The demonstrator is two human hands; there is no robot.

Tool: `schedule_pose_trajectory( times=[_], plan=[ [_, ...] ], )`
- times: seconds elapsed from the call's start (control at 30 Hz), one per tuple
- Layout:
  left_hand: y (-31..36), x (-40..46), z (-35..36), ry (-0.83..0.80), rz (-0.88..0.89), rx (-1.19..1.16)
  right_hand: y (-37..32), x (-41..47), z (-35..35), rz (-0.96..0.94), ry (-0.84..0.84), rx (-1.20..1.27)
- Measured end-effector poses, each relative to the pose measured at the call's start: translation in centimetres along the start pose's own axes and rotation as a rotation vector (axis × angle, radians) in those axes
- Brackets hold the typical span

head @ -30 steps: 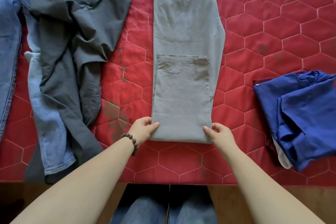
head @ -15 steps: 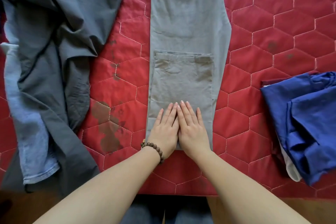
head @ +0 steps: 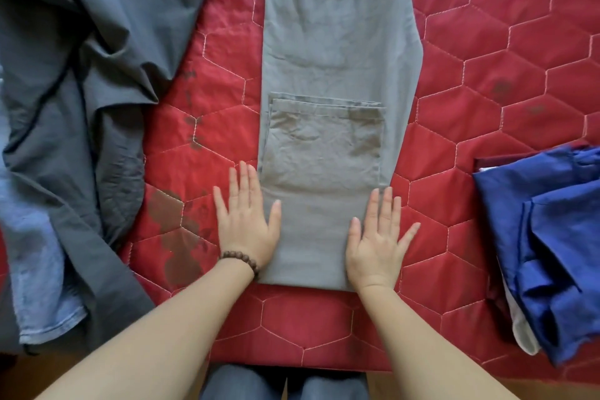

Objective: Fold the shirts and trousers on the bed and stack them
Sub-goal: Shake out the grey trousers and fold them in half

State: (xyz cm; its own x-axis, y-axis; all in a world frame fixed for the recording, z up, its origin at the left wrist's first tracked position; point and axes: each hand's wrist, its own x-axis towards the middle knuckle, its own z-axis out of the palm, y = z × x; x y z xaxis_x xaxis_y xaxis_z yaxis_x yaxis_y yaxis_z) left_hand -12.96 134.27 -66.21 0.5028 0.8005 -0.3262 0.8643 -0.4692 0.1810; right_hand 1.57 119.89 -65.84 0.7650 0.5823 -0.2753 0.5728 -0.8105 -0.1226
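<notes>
the grey trousers (head: pixel 337 42) lie lengthwise down the middle of the bed (head: pixel 487 75), their hems turned up over the legs so the near end is a doubled fold. the left hand (head: pixel 248 224) and right hand (head: pixel 376 237) lie flat on that fold, one at each side edge, fingers (head: pixel 242 183) straight and spread, gripping nothing; this looks like pressing the crease smooth and square before the next fold. a bead bracelet (head: pixel 240 260) sits on the left wrist. unfolded dark grey trousers (head: pixel 97 58) and a light blue garment (head: pixel 35 253) are heaped at the left, likely waiting their turn. folded blue clothes (head: pixel 558 237) are stacked at the right. the cover is a red quilt stitched in hexagons, with dark patches.
</notes>
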Motion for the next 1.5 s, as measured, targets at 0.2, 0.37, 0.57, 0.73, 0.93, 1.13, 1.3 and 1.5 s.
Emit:
schedule_pose_trajectory(
  times=[0.2,0.37,0.57,0.73,0.93,1.13,1.3,1.5],
  plan=[
    [5.5,8.0,-2.0,0.06,0.46,0.097,-4.6,7.8,-1.3,-0.483,0.13,0.054],
    [4.9,12.0,-1.7,0.018,0.564,0.203,-4.1,12.1,-1.2,-0.605,0.009,-0.136],
    [0.3,15.4,-3.1,0.025,0.9,0.296,0.5,15.9,-3.3,-0.888,-0.013,-0.234],
    [-4.5,16.7,-5.4,0.017,0.982,0.404,4.3,17.4,-5.4,-0.984,-0.033,-0.299],
    [-6.1,16.1,-6.5,0.04,1.156,0.407,6.2,17.3,-7.2,-1.084,-0.051,-0.366],
    [-4.6,16.3,-6.3,-0.042,1.166,0.354,4.3,17.8,-7.0,-1.206,-0.037,-0.402],
    [-3.8,15.4,-6.3,-0.054,1.073,0.256,3.0,16.7,-7.0,-1.093,-0.111,-0.248],
    [-2.2,13.8,-7.0,-0.209,0.817,-0.005,2.4,16.3,-8.3,-0.892,-0.35,-0.07]
  ],
)
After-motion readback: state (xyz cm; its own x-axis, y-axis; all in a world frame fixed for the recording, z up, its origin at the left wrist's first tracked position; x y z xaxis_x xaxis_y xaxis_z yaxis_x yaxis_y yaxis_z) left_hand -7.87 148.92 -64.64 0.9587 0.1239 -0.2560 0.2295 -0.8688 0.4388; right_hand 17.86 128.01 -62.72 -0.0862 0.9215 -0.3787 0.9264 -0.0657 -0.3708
